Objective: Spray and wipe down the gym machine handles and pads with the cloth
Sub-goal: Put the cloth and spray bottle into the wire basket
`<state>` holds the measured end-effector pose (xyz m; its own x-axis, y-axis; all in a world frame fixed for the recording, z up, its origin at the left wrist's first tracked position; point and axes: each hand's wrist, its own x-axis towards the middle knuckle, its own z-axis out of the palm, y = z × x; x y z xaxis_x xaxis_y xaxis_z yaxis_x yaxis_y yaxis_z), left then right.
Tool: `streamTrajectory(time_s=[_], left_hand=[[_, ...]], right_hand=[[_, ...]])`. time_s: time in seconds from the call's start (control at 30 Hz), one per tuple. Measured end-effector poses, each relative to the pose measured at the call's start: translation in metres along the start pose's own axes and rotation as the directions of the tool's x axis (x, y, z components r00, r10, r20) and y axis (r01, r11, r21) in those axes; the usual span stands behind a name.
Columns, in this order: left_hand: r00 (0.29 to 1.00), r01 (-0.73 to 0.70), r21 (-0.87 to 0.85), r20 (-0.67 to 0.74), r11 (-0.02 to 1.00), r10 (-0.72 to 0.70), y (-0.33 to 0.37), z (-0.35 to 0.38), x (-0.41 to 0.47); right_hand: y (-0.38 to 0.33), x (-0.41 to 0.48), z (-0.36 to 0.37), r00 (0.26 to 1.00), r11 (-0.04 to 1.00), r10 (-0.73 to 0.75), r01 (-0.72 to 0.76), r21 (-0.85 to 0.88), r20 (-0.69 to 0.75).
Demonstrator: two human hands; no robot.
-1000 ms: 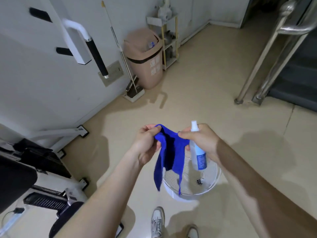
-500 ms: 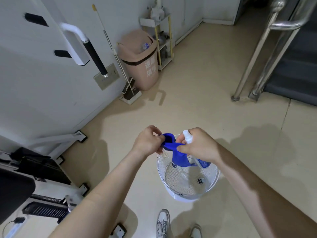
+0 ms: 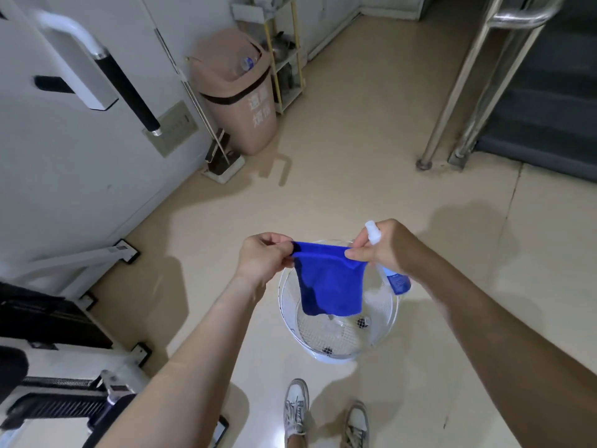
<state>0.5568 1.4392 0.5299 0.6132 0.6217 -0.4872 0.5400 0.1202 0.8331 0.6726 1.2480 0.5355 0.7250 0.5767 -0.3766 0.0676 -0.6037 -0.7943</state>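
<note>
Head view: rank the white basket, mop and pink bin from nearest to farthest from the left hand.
1. White basket, just below the left hand.
2. Mop, ahead by the wall.
3. Pink bin, beyond the mop.

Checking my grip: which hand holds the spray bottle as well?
The right hand grips the spray bottle too; the left hand pinches only the blue cloth.

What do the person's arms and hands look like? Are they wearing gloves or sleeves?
No gloves. The left hand and right hand are bare, with no ring or bracelet showing. The left forearm and right forearm are bare too: no sleeves or watch anywhere in view.
</note>
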Motion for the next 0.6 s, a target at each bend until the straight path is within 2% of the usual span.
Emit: streamTrajectory(time_s=[0.07, 0.13, 0.2, 0.3, 0.4, 0.5, 0.6], left_hand=[[0.996, -0.087, 0.111, 0.014, 0.990, 0.086, -0.006, 0.008, 0.008], [0.993, -0.119, 0.184, 0.031, 0.976, 0.115, -0.012, 0.015, 0.016], [0.998, -0.064, 0.142, 0.020, 0.988, 0.062, -0.020, 0.027, 0.032], [0.997, 0.071, -0.013, 0.038, 0.997, -0.071, -0.035, 0.047, 0.058], [0.991, 0.126, -0.040, 0.059, 0.991, -0.123, -0.052, 0.071, 0.094], [0.993, 0.101, -0.044, 0.071, 0.994, -0.098, -0.064, 0.087, 0.122], [0.993, 0.013, -0.008, 0.114, 1.000, -0.012, -0.085, 0.102, 0.148]], right_hand=[[0.015, 0.004, 0.000, 0.999, 0.998, 0.035, -0.034, 0.060, -0.016], [0.027, 0.011, 0.004, 0.999, 0.999, 0.023, -0.025, -0.030, -0.043], [0.042, 0.023, 0.007, 0.997, 0.993, -0.001, -0.007, -0.115, -0.072], [0.065, 0.049, 0.013, 0.992, 0.977, 0.005, -0.032, -0.210, -0.128], [0.096, 0.081, 0.023, 0.985, 0.959, 0.029, -0.075, -0.274, -0.168], [0.117, 0.101, 0.030, 0.973, 0.947, 0.030, -0.101, -0.306, -0.229], [0.143, 0.120, 0.043, 0.959, 0.937, 0.003, -0.102, -0.334, -0.283]])
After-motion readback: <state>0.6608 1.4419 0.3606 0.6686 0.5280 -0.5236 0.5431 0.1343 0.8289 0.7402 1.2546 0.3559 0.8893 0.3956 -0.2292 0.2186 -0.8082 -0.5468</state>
